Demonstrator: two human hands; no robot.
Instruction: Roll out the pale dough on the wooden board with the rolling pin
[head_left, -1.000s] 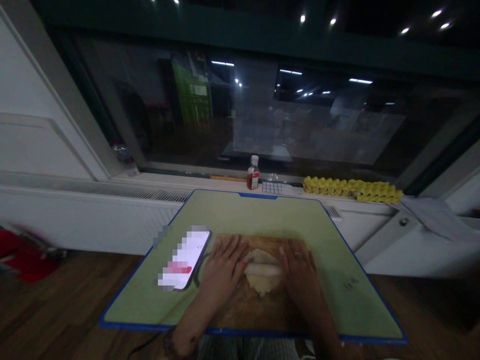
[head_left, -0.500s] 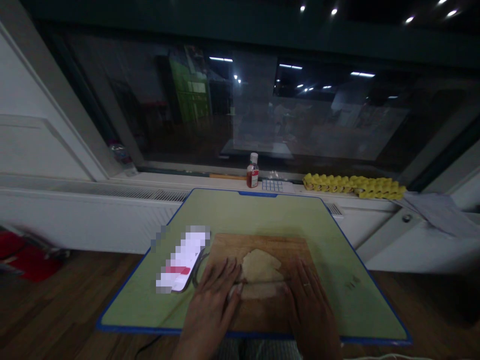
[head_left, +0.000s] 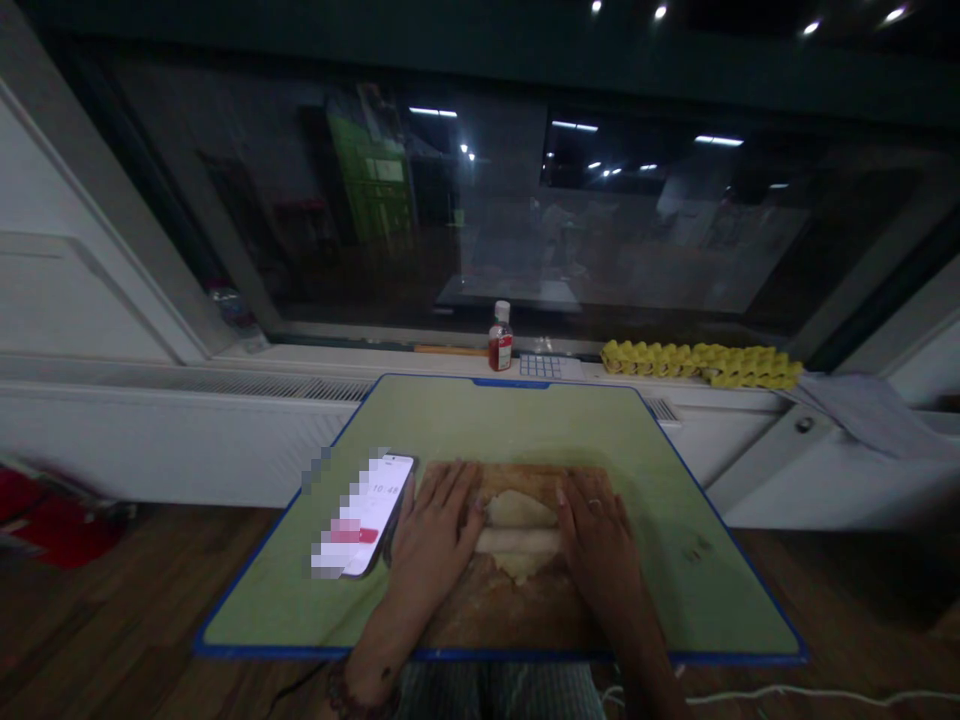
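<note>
A light rolling pin (head_left: 519,541) lies crosswise over a flattened piece of pale dough (head_left: 517,509). Dough shows on the far side of the pin and also, as a ragged edge, on the near side. Under both is a wooden board (head_left: 517,622). My left hand (head_left: 437,532) rests palm down over the pin's left end, fingers stretched forward. Over the right end lies my right hand (head_left: 596,532), also flat with its fingers extended and a ring on one of them. Both hands hide the pin's ends.
The board lies on a green table with a blue rim (head_left: 712,600). Left of the board is a lit phone (head_left: 375,515), close to my left hand. On the windowsill stand a small bottle (head_left: 500,338) and a yellow egg carton (head_left: 701,363). A cloth (head_left: 874,410) lies farther right.
Both hands and the rolling pin have moved forward, away from my body, across the dough. Part of the dough now shows on the near side of the pin.
</note>
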